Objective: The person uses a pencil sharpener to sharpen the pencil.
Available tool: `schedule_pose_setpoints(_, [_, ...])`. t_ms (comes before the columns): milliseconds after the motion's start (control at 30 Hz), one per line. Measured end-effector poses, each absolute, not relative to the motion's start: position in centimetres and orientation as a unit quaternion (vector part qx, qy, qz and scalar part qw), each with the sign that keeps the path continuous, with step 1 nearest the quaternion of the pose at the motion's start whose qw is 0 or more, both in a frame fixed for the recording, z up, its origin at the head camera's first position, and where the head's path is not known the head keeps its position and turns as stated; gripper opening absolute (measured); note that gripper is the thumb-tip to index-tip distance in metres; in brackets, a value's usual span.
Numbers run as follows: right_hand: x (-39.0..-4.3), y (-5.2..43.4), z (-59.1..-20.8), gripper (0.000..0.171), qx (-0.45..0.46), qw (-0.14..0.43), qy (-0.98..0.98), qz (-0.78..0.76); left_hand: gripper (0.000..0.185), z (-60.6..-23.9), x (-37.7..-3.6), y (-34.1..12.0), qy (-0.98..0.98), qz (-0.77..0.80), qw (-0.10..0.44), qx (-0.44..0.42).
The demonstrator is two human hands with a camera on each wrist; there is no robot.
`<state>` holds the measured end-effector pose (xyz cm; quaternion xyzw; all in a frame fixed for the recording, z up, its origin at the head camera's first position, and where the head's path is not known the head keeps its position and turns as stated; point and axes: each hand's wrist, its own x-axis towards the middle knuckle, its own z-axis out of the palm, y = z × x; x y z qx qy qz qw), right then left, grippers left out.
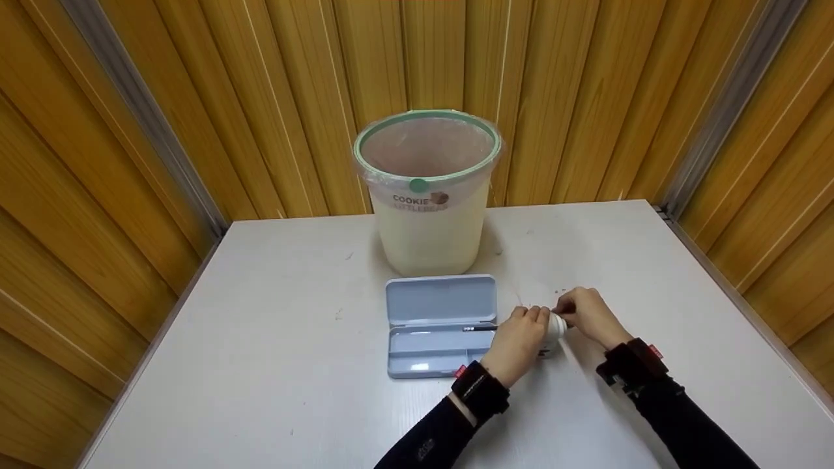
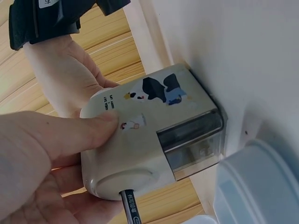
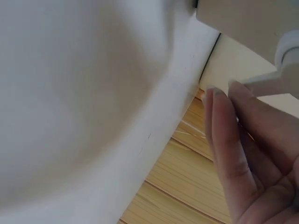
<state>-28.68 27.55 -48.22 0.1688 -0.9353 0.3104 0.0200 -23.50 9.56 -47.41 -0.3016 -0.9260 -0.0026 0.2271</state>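
My left hand (image 1: 518, 342) grips a white crank pencil sharpener (image 2: 140, 100) with small printed figures and a clear shavings drawer (image 2: 196, 144). A dark pencil (image 2: 131, 207) sticks out of the sharpener's hole, its other end hanging over the pencil case in the head view. On the sharpener's right side, my right hand (image 1: 589, 316) pinches the end of the white crank (image 3: 266, 85) between thumb and fingers. Just left of the hands lies a light-blue pencil case (image 1: 440, 299) with its lid raised and divided compartments below.
Behind the pencil case stands a cream bin (image 1: 430, 241) with a green rim and a clear liner. All of it is on a white table (image 1: 273, 339). Wood-patterned panels (image 1: 293, 104) enclose the back and both sides.
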Motion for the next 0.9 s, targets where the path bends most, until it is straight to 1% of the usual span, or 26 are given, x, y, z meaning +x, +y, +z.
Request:
schedule_pose_setpoints(67, [-28.4, 27.8, -48.6, 0.005, 0.176, -0.009, -0.934, 0.310, 0.036, -47.5, -23.5, 9.5, -0.922, 0.003, 0.234, -0.307])
schedule_pose_setpoints(133, [-27.9, 28.0, -48.9, 0.006, 0.187, -0.024, -0.933, 0.306, 0.037, -47.6, -23.4, 9.6, -0.921, 0.004, 0.237, -0.309])
schedule_pose_setpoints(267, [-27.3, 28.2, -49.3, 0.008, 0.199, -0.010, -0.932, 0.303, 0.040, -47.4, -23.5, 9.6, -0.925, 0.006, 0.230, -0.303])
schedule_pose_setpoints(367, [-27.0, 28.2, -49.3, 0.007, 0.201, -0.005, -0.930, 0.309, 0.042, -47.3, -23.6, 9.6, -0.925, 0.017, 0.225, -0.306])
schedule_pose_setpoints(467, [-26.7, 28.4, -49.0, 0.005, 0.208, -0.019, -0.926, 0.315, 0.042, -47.3, -23.8, 9.6, -0.921, 0.029, 0.229, -0.312])
schedule_pose_setpoints(633, [-26.0, 28.5, -48.4, 0.007, 0.225, -0.059, -0.919, 0.318, 0.037, -47.4, -23.8, 9.5, -0.920, 0.033, 0.244, -0.305])
schedule_pose_setpoints(800, [-25.2, 28.4, -48.0, 0.006, 0.233, -0.083, -0.915, 0.318, 0.031, -47.7, -23.7, 9.6, -0.918, 0.032, 0.263, -0.295])
schedule_pose_setpoints(900, [-24.8, 28.5, -47.6, 0.006, 0.240, -0.099, -0.910, 0.323, 0.031, -47.8, -23.6, 9.6, -0.919, 0.032, 0.267, -0.289])
